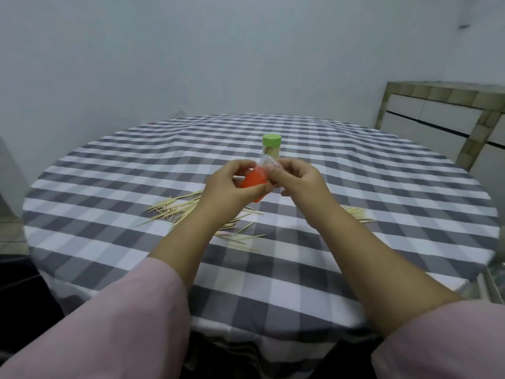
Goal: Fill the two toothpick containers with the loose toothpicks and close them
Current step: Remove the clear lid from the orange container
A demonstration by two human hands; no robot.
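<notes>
We see both hands raised together above the middle of the round worktop (109, 187), which is covered in a grey and white checked cloth. The left hand (229, 187) grips an orange cap (252, 181), its fingers (240, 165) curled over the top and the thumb pressed along the near side. The right hand (297, 179) holds a clear container (266, 161) at the cap's far end, its fingers bent round the transparent body. The cap and the clear body meet between the two hands, but we cannot tell whether the cap is fully seated or partly off, nor whether anything lies inside the clear body.

Behind the hands, farther across the worktop, a second container (271, 153) stands upright with its green lid (271, 140) on, and pale sticks show through its clear wall.

Loose toothpicks (175, 209) lie scattered on the cloth below and to the left of the hands, spreading under the left forearm. A smaller bunch of toothpicks (355, 212) lies to the right, beyond the right wrist. Pink sleeves (123, 324) cover both arms up to the forearm.

A pale tiled cabinet (437, 116) stands against the wall at the right.
</notes>
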